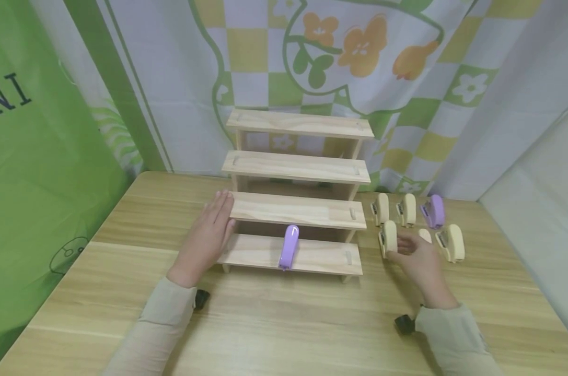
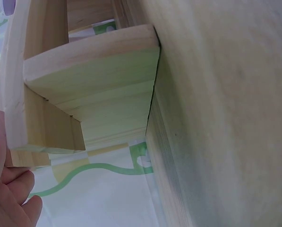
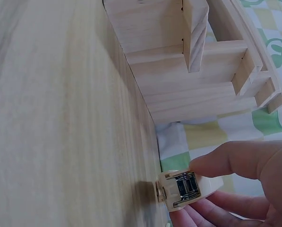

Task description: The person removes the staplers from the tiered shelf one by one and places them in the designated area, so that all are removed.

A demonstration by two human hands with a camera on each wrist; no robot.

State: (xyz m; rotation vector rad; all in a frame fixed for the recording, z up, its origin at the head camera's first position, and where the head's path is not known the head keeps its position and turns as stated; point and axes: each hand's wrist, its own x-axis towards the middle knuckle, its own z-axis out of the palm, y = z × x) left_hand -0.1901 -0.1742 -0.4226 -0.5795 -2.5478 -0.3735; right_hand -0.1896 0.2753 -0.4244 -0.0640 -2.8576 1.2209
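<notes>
My right hand [image 1: 420, 263] pinches a cream stapler [image 1: 389, 240] between thumb and fingers, to the right of a stepped wooden shelf [image 1: 298, 210]. In the right wrist view the stapler's metal front [image 3: 188, 186] faces the camera, with the thumb [image 3: 226, 161] on one side and fingers on the other. My left hand [image 1: 206, 235] lies with its fingers extended against the left end of the shelf, by the second step from the bottom. A purple stapler [image 1: 289, 247] stands on the lowest step, its front end toward me.
Right of the shelf, two cream staplers [image 1: 407, 210] and a purple stapler [image 1: 434, 211] form a back row. Nearer stands another cream stapler [image 1: 451, 243]; a further cream one [image 1: 425, 235] is partly hidden behind my right hand. A patterned curtain [image 1: 251, 49] hangs behind the table [image 1: 284, 324].
</notes>
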